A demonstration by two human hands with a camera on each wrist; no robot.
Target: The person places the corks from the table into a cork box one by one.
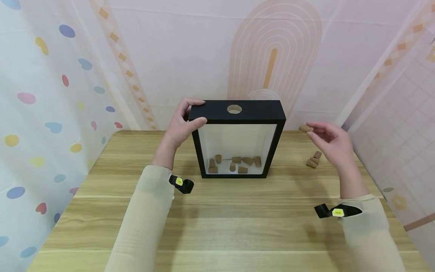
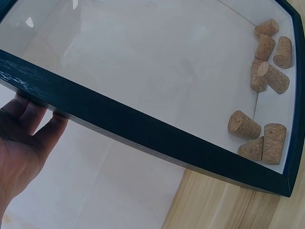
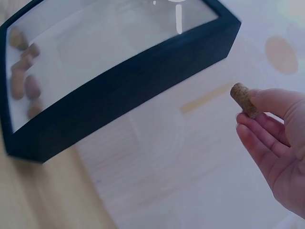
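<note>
A black shadow-box frame (image 1: 238,113) with a glass front stands upright on the wooden table (image 1: 217,226); a round hole (image 1: 234,109) opens in its top edge. Several corks (image 1: 234,164) lie inside at its bottom, also seen as corks (image 2: 267,71) in the left wrist view. My left hand (image 1: 185,121) grips the frame's top left corner, its fingers (image 2: 33,119) behind the frame edge (image 2: 143,138). My right hand (image 1: 327,139) is raised to the right of the frame and pinches one cork (image 1: 306,128), the cork (image 3: 244,99) sticking out from my fingertips.
A few loose corks (image 1: 313,159) lie on the table at the right, below my right hand. Patterned curtains close in the table at the back and on both sides. The near half of the table holds only my forearms.
</note>
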